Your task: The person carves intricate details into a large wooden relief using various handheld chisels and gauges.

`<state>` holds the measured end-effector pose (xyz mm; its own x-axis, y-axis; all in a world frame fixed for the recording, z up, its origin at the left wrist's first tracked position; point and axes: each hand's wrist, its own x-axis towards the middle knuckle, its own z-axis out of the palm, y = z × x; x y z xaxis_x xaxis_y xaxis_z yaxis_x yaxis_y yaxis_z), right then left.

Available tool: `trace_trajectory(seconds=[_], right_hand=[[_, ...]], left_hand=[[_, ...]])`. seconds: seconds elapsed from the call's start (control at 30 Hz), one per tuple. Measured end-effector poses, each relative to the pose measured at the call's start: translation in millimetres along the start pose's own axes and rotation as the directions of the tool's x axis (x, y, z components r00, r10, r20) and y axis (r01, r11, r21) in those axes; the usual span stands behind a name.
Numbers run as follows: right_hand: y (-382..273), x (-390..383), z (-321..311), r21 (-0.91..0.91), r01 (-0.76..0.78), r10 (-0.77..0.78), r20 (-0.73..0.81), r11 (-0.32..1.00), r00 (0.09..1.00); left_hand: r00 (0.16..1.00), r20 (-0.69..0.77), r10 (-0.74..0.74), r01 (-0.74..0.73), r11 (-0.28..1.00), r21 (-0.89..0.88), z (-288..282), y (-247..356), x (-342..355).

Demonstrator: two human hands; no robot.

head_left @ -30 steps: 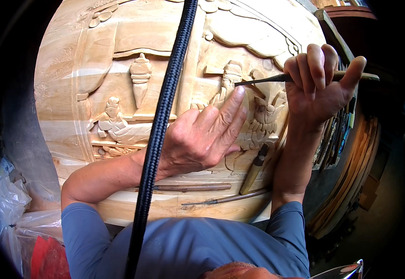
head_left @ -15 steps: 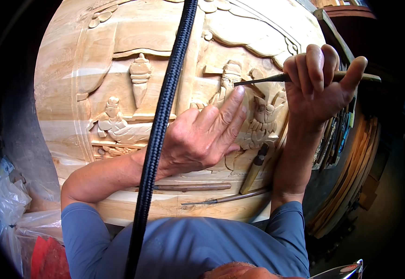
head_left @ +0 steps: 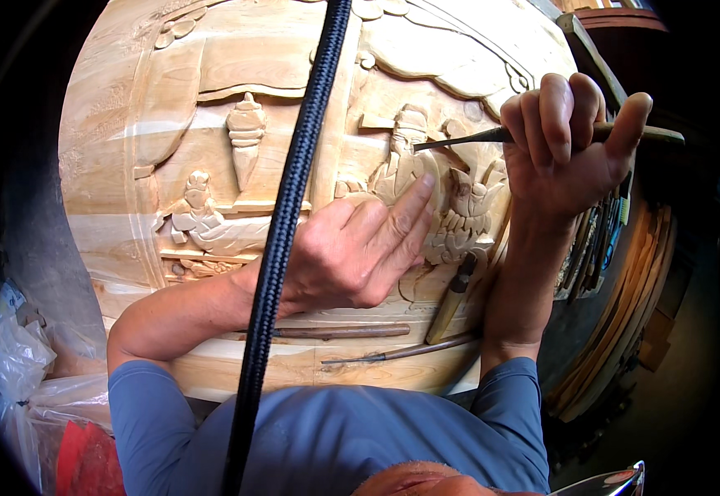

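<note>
Beneath my hands lies a pale wooden relief panel (head_left: pixel 99 140), carved with figures, drapery and a pillar. My right hand (head_left: pixel 570 157) is closed around a slim carving chisel (head_left: pixel 469 138), held nearly level. Its tip meets the small carved figure (head_left: pixel 410 124) right of the pillar, around the head and neck. With fingers stretched out, my left hand (head_left: pixel 356 248) rests on the carving just below the chisel tip, holding nothing. Its forefinger points up toward the blade but stays apart from it. Another carved figure (head_left: pixel 469 198), with rough facets, stands beside the fingertips.
Two thin chisels (head_left: pixel 343 332) (head_left: pixel 409 352) and a tool with a pale wooden handle (head_left: pixel 445 319) lie near the panel's front edge. Many tools (head_left: pixel 595 248) and stacked boards (head_left: pixel 624 306) are at right. A black braided cable (head_left: pixel 289 190) crosses the view. Plastic bags (head_left: pixel 21 355) sit left.
My left forefinger has drawn down slightly, away from the chisel tip. The chisel and right hand have shifted only a little.
</note>
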<state>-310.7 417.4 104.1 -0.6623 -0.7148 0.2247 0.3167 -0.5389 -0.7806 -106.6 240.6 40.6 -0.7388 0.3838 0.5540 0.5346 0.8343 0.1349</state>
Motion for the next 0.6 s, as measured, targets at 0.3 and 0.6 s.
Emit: trace_trajectory(seconds=[0.3, 0.6], right_hand=[[2.1, -2.9, 2.8, -0.019, 0.005, -0.006, -0.103, 1.000, 0.995], [5.2, -6.1, -3.3, 0.069, 0.029, -0.022, -0.099, 0.997, 0.995]], left_hand=[[1.000, 0.027, -0.012, 0.012, 1.000, 0.003, -2.4, -0.5, 0.6], [0.986, 0.147, -0.082, 0.075, 0.996, 0.056, -4.5, 0.1, 6.6]])
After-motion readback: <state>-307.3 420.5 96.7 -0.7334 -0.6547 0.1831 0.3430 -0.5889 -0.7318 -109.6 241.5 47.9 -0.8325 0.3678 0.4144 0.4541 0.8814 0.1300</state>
